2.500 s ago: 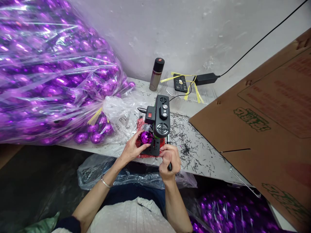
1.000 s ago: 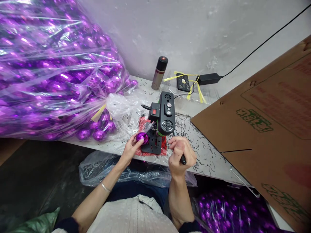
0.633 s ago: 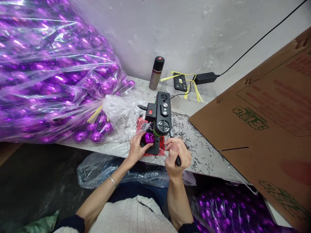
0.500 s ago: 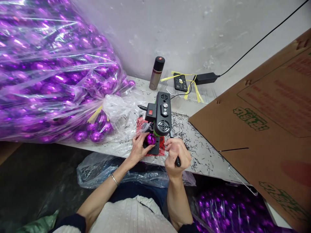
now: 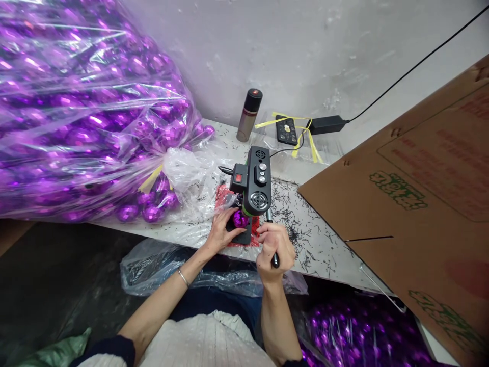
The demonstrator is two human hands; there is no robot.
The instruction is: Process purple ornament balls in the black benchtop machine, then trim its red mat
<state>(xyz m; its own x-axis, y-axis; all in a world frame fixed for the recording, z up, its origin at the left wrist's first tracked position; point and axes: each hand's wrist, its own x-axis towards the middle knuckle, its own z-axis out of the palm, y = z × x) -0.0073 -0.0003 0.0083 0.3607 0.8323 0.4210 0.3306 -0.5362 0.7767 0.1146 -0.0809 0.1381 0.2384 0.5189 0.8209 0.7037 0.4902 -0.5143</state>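
Note:
A shiny purple faceted ball sits on the black base of a small bench drill press, under its head. My left hand is curled round the ball's left side, thumb toward its front. My right hand grips the drill press's lever handle to the right of the base. The drill bit and the top of the ball are hidden by the black housing. Red sheet lies beneath the base.
A large clear bag of purple balls fills the left. Behind the press are a bottle, a phone-like black object and a power adapter. A cardboard box stands right. Dark shavings litter the table. More purple balls lie below.
My right hand and the lever handle have shifted slightly left, the grip end swinging toward me. My left hand stays at the ball. The whole view has moved a little.

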